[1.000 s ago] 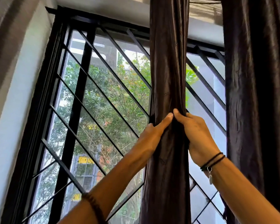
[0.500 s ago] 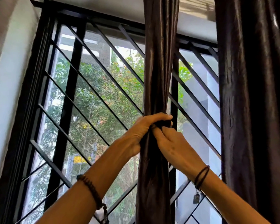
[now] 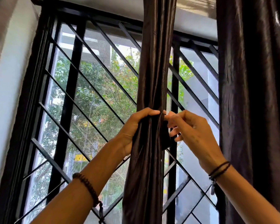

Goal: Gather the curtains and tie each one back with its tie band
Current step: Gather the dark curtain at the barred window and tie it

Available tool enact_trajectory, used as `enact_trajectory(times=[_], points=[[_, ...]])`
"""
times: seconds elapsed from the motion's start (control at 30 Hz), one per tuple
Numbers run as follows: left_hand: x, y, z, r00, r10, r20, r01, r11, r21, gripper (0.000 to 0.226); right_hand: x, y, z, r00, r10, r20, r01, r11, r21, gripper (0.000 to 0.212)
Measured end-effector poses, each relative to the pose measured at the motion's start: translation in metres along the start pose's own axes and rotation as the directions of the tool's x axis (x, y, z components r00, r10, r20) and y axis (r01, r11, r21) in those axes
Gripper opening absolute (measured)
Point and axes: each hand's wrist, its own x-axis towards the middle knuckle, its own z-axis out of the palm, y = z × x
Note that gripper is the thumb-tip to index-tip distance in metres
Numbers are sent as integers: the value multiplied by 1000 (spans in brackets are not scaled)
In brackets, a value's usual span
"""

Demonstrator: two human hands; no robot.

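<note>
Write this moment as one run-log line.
left hand grips gathered dark brown satin curtain | right hand at dark tie band, grip unclear

Bright daylight through the window [image 3: 94, 97] backlights dim, slightly soft foreground.

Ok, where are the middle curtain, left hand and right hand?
Middle curtain [image 3: 155, 70]: head view, folds above the hands.
Left hand [image 3: 134, 126]: head view, back of hand.
Right hand [image 3: 194, 135]: head view, back of hand.

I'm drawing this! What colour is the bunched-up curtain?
The gathered curtain is a shiny dark brown, clearest in the head view.
</note>
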Motion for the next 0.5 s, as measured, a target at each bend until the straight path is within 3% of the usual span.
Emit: enact_trajectory(times=[0.13, 0.27, 0.33, 0.43, 0.5], points=[[-2, -2, 4, 999, 39, -6, -39, 999, 17, 37, 4, -3, 5, 984, 115, 132, -113, 993, -23, 26], [-4, -1, 9, 999, 32, 41, -34, 999, 27, 28, 7, -7, 3, 953, 180, 245, -203, 977, 68, 36], [-4, -2, 10, 999, 38, 0, -38, 997, 68, 30, 7, -8, 3, 942, 178, 283, -213, 972, 97, 35], [-1, -4, 10, 991, 74, -111, -57, 988, 146, 52, 7, -9, 5, 959, 159, 235, -186, 978, 96, 31], [0, -8, 12, 980, 154, -127, -134, 979, 151, 50, 8, -11, 8, 970, 173, 172, -204, 963, 176, 27]])
